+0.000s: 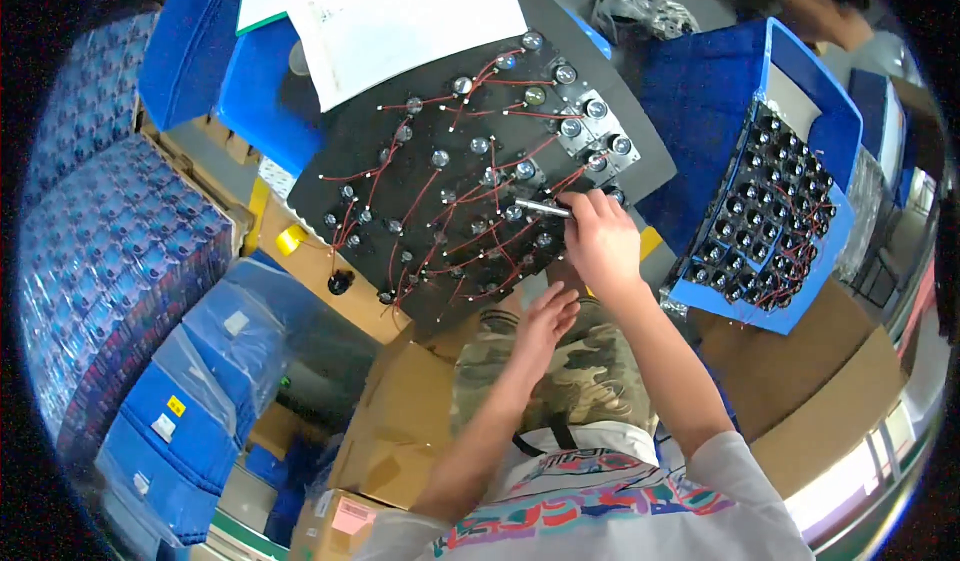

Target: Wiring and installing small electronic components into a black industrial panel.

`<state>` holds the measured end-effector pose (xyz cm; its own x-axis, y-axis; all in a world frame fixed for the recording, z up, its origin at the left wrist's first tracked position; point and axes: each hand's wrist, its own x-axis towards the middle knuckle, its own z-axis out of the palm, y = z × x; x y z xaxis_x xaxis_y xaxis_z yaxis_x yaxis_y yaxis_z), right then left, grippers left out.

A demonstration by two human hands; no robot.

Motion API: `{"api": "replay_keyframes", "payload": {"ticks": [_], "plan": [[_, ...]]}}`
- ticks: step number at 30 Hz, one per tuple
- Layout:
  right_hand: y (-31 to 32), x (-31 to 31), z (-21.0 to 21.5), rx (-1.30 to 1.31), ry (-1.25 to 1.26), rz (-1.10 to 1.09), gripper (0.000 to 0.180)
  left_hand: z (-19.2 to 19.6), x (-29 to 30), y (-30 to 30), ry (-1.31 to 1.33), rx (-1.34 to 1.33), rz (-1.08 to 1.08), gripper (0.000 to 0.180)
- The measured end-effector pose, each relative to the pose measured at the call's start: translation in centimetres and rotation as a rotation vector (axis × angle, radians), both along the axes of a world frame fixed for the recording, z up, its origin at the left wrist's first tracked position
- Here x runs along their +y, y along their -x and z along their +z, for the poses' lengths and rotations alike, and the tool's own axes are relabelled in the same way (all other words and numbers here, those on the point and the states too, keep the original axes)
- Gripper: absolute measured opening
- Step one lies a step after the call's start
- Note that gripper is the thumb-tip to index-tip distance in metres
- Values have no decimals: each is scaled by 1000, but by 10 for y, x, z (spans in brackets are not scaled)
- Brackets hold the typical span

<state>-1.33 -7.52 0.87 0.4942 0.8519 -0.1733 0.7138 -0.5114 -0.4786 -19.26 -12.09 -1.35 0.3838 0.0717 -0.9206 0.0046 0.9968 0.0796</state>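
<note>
From the wearer's head, looking down, I see the right hand (pixel 600 231) with thumb and fingers clamped on a silver pen-like tool (pixel 545 208), whose tip points left over a broad black board (pixel 350 146). The tip ends right by one of the small clear-topped round parts (pixel 440 159) scattered across that board; whether it touches, I can't tell. Thin red wires (pixel 345 177) trail between the parts (a proper tangle toward the near edge). The left hand (pixel 548 321) hovers above the camouflage shorts (pixel 590 371), near the board's edge, its fingers slightly bent and loosely spread. White paper (pixel 430 21) covers part of the board's far side. Off to the right, a blue bin (pixel 700 81) stands beside a dense cluster of similar round pieces (pixel 770 211), with more red wiring along one side. On the left, a yellow tape roll (pixel 290 239) and a small black piece (pixel 341 282) sit beyond the board. At upper right another person's arm (pixel 810 11) shows, blurred.
</note>
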Motion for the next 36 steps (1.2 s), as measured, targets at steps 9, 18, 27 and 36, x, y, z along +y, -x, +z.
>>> {"api": "replay_keyframes", "payload": {"ticks": [9, 18, 27, 36], "plan": [[11, 9, -10, 10, 28, 91, 36, -14, 9, -3, 66, -42, 148, 46], [-11, 8, 10, 81, 22, 56, 31, -1, 13, -19, 71, -61, 111, 43], [-21, -10, 52, 655, 117, -103, 38, -8, 10, -21, 46, -77, 68, 35], [-63, -43, 40, 665, 48, -245, 33, 8, 27, -39, -89, -41, -3, 41]]}}
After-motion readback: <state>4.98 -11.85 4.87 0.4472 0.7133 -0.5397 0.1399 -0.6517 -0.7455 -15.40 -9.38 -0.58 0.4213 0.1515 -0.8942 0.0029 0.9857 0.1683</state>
